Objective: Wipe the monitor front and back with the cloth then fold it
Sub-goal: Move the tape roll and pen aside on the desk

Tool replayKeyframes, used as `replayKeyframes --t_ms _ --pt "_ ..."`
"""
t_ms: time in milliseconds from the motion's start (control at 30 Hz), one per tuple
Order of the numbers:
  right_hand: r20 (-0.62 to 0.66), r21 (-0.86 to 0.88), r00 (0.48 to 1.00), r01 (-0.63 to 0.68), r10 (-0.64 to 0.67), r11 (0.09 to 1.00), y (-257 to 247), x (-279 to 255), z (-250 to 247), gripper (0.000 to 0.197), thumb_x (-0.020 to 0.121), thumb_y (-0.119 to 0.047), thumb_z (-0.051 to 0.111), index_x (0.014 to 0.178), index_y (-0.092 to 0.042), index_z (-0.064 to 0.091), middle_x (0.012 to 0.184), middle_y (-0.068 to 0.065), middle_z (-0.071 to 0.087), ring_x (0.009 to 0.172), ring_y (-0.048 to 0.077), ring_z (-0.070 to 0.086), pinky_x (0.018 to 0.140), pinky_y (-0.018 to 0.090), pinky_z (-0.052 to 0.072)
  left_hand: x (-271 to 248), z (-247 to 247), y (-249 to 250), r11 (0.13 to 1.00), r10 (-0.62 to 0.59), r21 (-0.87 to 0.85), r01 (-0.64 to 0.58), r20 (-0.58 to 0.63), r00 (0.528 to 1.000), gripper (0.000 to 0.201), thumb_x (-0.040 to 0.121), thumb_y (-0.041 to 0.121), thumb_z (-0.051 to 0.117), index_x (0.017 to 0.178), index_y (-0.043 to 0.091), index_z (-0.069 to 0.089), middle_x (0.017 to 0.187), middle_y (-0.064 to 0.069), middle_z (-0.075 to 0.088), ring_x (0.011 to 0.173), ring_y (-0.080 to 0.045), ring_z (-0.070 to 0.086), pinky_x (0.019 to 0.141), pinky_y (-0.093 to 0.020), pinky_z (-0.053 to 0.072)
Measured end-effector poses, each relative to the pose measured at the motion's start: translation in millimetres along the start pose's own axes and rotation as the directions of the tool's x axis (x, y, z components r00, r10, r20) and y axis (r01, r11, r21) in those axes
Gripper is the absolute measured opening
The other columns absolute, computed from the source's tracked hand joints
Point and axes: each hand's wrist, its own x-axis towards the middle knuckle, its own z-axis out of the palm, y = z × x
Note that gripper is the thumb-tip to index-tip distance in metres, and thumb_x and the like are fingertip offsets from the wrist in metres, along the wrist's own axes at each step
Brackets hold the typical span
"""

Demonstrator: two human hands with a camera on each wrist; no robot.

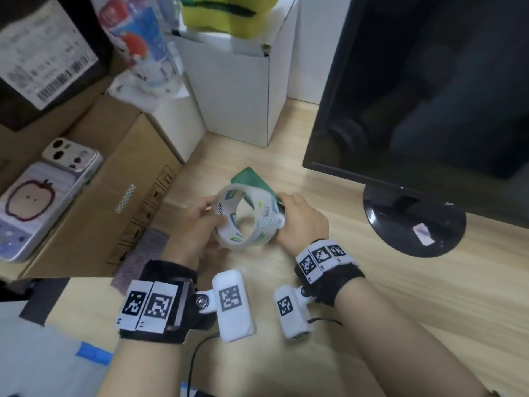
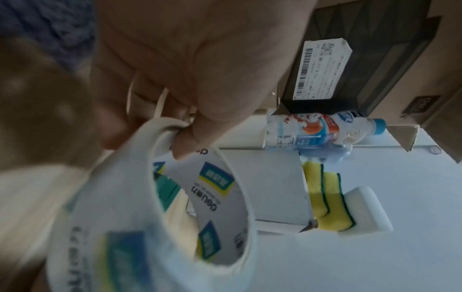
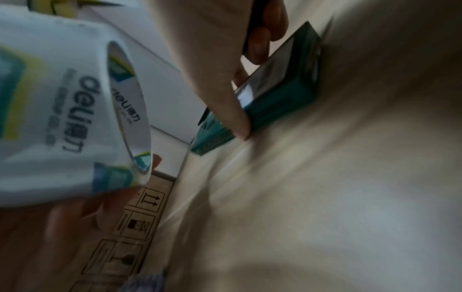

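The black monitor (image 1: 429,96) stands at the right on a round glossy base (image 1: 400,224), screen dark. A purple-grey patterned cloth (image 1: 143,253) lies flat on the desk by the cardboard box, under my left wrist, touched by neither hand. Above the desk my left hand (image 1: 200,222) grips a roll of clear tape (image 1: 229,242) by its rim, thumb inside the ring (image 2: 190,142). To the right of the roll, my right hand (image 1: 303,222) pinches a small green box (image 1: 252,179), seen teal in the right wrist view (image 3: 282,94).
A cardboard box (image 1: 114,196) with a phone (image 1: 48,196) on it fills the left. A tall white box (image 1: 243,90) carrying yellow sponges (image 1: 229,10) stands behind, a plastic bottle (image 1: 143,38) beside it. The wooden desk (image 1: 372,282) shows bare wood before the monitor.
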Motion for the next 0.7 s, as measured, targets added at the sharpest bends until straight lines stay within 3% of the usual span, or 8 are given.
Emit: replayKeyframes --t_ms 133,200,367,533,600,700 --pt "-0.056 -0.002 0.997 0.047 -0.047 0.999 -23 41 4 0.036 0.082 -0.019 0.055 0.117 -0.025 0.047 0.122 0.001 0.053 0.097 0.032 0.061 0.077 0.037 0.051 16 -25 11 0.999 -0.011 0.053 0.012 -0.009 1.000 0.030 0.085 0.001 0.054 0.107 0.020 0.060 0.113 -0.011 0.062 0.092 -0.030 0.061 0.068 -0.035 0.052" --pt "-0.074 0.016 0.997 0.039 -0.038 0.999 -34 58 7 0.034 0.081 -0.018 0.057 0.114 -0.022 0.050 0.121 0.002 0.051 0.095 0.033 0.060 0.079 0.043 0.052 23 -39 14 0.997 -0.008 0.077 0.010 -0.028 1.000 0.028 0.085 0.000 0.055 0.106 0.020 0.058 0.112 -0.009 0.060 0.084 -0.022 0.061 0.062 -0.032 0.052" --pt "-0.148 0.029 0.986 0.081 -0.076 0.996 -49 84 12 0.037 0.084 -0.007 0.056 0.120 -0.015 0.053 0.122 0.011 0.043 0.087 0.035 0.058 0.072 0.039 0.049 35 -60 11 0.997 -0.065 0.041 0.065 -0.011 0.998 0.028 0.086 0.001 0.055 0.105 0.021 0.057 0.097 0.002 0.060 0.079 -0.014 0.059 0.051 -0.026 0.054" --pt "-0.155 0.049 0.971 0.190 -0.180 0.981 -58 112 17 0.056 0.077 0.014 0.050 0.128 -0.008 0.049 0.113 0.021 0.047 0.093 0.036 0.054 0.080 0.040 0.048 53 -60 9 0.996 -0.086 -0.019 0.085 -0.046 0.995 0.027 0.087 0.001 0.054 0.105 0.021 0.054 0.093 0.007 0.056 0.086 -0.015 0.056 0.060 -0.029 0.050" --pt "-0.160 0.062 0.970 0.197 -0.185 0.979 -59 120 15 0.053 0.076 0.014 0.052 0.125 -0.006 0.050 0.113 0.022 0.048 0.097 0.036 0.054 0.083 0.039 0.046 61 -57 11 0.996 -0.086 -0.039 0.083 -0.076 0.993 0.026 0.087 0.001 0.054 0.105 0.020 0.054 0.093 0.007 0.055 0.092 -0.019 0.056 0.063 -0.029 0.051" --pt "-0.239 0.151 0.967 0.128 -0.090 0.980 -57 118 11 0.042 0.079 0.002 0.058 0.119 -0.008 0.054 0.114 0.019 0.047 0.098 0.035 0.054 0.083 0.039 0.046 74 -53 10 0.998 -0.056 -0.029 0.053 -0.140 0.989 0.033 0.086 0.008 0.059 0.118 0.014 0.055 0.111 -0.002 0.059 0.102 -0.023 0.059 0.066 -0.028 0.053"
